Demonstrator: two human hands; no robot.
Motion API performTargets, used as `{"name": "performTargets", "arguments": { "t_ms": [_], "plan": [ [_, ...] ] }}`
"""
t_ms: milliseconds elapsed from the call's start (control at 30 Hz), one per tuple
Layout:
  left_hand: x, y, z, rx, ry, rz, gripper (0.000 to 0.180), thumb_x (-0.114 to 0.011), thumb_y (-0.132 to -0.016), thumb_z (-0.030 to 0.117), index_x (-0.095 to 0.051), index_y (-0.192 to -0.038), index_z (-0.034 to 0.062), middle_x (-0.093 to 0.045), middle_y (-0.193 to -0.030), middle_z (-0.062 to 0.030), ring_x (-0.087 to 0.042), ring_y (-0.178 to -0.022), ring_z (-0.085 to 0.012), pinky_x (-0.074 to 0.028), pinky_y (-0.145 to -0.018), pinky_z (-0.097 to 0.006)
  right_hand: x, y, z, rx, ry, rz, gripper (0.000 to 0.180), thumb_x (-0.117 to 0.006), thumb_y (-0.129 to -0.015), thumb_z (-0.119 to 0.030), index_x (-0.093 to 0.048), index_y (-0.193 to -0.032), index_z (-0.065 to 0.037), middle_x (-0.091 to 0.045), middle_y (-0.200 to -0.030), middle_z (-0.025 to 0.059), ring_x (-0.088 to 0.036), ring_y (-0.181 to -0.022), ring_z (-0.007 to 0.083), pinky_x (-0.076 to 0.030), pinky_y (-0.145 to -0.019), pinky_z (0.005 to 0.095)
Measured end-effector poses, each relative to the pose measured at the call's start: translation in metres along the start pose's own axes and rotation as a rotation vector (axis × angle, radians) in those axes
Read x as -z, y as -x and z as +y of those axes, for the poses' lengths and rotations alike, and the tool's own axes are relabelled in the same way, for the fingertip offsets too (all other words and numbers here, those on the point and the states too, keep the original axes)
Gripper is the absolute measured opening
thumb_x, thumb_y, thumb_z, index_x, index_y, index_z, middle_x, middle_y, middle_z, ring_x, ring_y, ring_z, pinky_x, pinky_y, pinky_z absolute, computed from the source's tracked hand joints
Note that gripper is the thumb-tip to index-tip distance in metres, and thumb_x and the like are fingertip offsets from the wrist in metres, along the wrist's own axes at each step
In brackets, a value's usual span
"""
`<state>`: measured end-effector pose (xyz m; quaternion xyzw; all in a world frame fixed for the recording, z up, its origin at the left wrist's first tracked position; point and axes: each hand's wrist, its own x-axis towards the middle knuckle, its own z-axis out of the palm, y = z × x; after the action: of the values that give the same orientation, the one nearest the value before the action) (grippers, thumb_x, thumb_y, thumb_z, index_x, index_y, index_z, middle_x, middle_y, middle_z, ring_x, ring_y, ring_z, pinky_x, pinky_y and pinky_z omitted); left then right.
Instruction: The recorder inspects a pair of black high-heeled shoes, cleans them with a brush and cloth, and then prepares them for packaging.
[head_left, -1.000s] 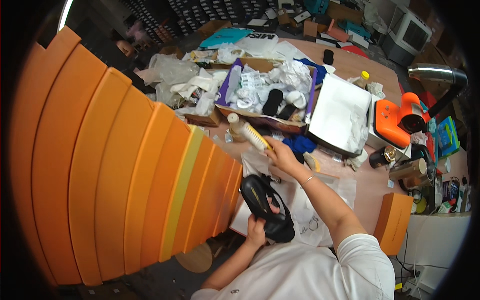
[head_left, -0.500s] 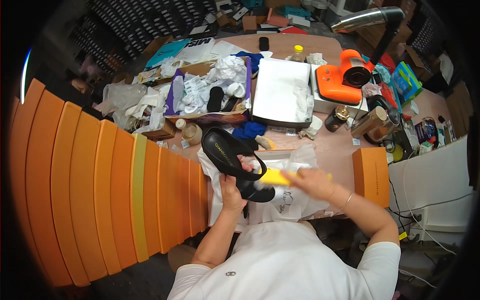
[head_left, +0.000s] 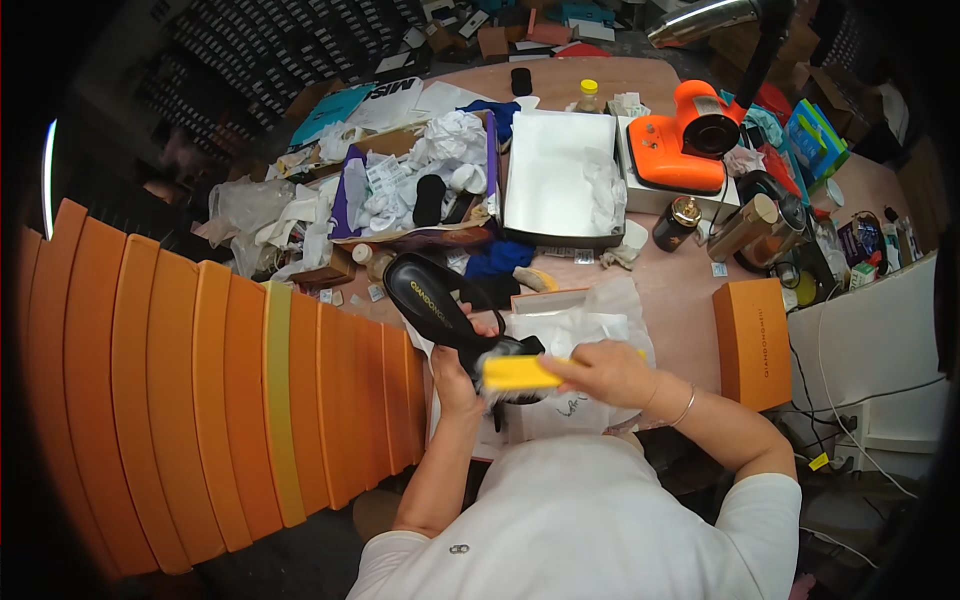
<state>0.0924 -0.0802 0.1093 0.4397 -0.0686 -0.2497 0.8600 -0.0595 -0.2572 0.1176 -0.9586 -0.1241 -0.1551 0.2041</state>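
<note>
My left hand (head_left: 457,385) is closed around a black sandal (head_left: 425,300), which is tilted with its insole facing up. Some fingers show through beneath the strap. In my right hand (head_left: 612,375) is a yellow brush (head_left: 522,373) with pale bristles, slightly smeared by motion. The brush overlaps the sandal's front part and hides some of it; whether the bristles touch it, I cannot tell. Below both hands, white tissue paper (head_left: 625,325) with dark script lies spread over an open box (head_left: 550,299), mostly covered.
A tall stack of orange boxes (head_left: 235,400) rises at left. One orange box (head_left: 752,345) stands at right. Behind are a carton (head_left: 492,160) of crumpled paper, an open white box (head_left: 555,165), an orange machine (head_left: 680,150) and a dark jar (head_left: 677,223). Cables (head_left: 870,410) hang at right.
The brush in my right hand has moved left and slightly down, over the sandal's front. My left hand has shifted slightly left, with the sandal tipped to a different angle.
</note>
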Motion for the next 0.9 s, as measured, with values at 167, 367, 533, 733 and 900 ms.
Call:
{"name": "performTargets", "arguments": {
  "t_ms": [167, 367, 533, 733, 900],
  "plan": [
    [0.025, 0.009, 0.002, 0.166, 0.118, 0.153, 0.051, -0.049, -0.096, 0.052, -0.056, -0.106, 0.0029, -0.059, -0.089, -0.0071, -0.061, -0.083, -0.0237, -0.053, -0.081, -0.038, -0.003, -0.008, -0.033, 0.026, -0.092, 0.012, 0.039, -0.066, -0.086, -0.026, -0.061, -0.124, -0.021, -0.054, -0.070, 0.0043, -0.056, -0.055, 0.0215, -0.046, -0.049, 0.0322],
    [0.029, 0.023, 0.015, 0.191, -0.084, -0.058, 0.051, -0.044, -0.099, 0.047, -0.051, -0.127, 0.0044, -0.061, -0.101, -0.0069, -0.062, -0.088, -0.0203, -0.052, -0.084, -0.037, -0.015, 0.038, 0.054, -0.449, 0.122, -0.003, 0.042, -0.068, -0.085, -0.025, -0.060, -0.125, -0.016, -0.053, -0.068, 0.0054, -0.057, -0.056, 0.0200, -0.047, -0.049, 0.0336],
    [0.013, 0.057, 0.007, 0.432, 0.172, -0.330, 0.061, -0.043, -0.097, 0.052, -0.049, -0.131, 0.0013, -0.063, -0.099, -0.0097, -0.062, -0.089, -0.0165, -0.051, -0.084, -0.032, -0.001, -0.034, 0.002, 0.032, -0.003, 0.285, 0.046, -0.070, -0.083, -0.022, -0.058, -0.127, -0.017, -0.052, -0.067, 0.0071, -0.055, -0.055, 0.0213, -0.043, -0.046, 0.0341],
    [0.012, 0.059, 0.022, 0.299, -0.210, -0.066, 0.059, -0.036, -0.101, 0.048, -0.050, -0.128, -0.0025, -0.062, -0.093, -0.0085, -0.061, -0.084, -0.0163, -0.050, -0.078, -0.029, 0.008, -0.036, 0.003, -0.131, -0.007, 0.363, 0.048, -0.070, -0.082, -0.026, -0.058, -0.128, -0.018, -0.053, -0.070, 0.0070, -0.058, -0.060, 0.0239, -0.048, -0.054, 0.0363],
    [0.046, 0.055, 0.025, -0.225, -1.222, -0.233, 0.053, -0.059, -0.092, 0.035, -0.049, -0.126, -0.0045, -0.058, -0.105, -0.0162, -0.057, -0.099, -0.0303, -0.044, -0.088, -0.043, -0.008, 0.000, 0.074, -0.589, -0.030, 0.306, 0.042, -0.066, -0.088, -0.020, -0.059, -0.128, -0.012, -0.063, -0.087, 0.0141, -0.063, -0.076, 0.0297, -0.050, -0.067, 0.0372]
  ]
}}
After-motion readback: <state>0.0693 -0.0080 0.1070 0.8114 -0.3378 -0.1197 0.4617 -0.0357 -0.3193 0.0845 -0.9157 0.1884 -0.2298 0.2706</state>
